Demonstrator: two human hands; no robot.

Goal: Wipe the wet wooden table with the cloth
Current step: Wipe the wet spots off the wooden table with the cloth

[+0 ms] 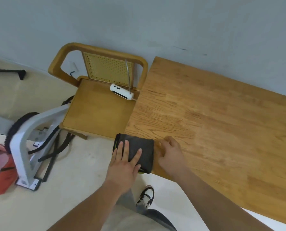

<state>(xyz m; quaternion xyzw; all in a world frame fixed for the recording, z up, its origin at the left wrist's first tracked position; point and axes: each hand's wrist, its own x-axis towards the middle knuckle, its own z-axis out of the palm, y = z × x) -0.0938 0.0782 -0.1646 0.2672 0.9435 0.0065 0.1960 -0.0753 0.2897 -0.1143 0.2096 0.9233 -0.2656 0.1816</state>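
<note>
A wooden chair [97,114] stands beside the table [222,130], at eleven o'clock from the cloth [144,147], with a white gadget [121,91] on its seat. At nine o'clock, a white stand [22,147] and an orange bag [0,165] sit on the floor [82,164]. The left hand [125,161] lies flat on the dark folded cloth, fingers straight and a bit spread. The right hand [169,154] sits at the cloth's three o'clock edge, fingers curled; I cannot tell if it pinches. The cloth lies on the table's corner. Behind is a grey wall [139,22].
</note>
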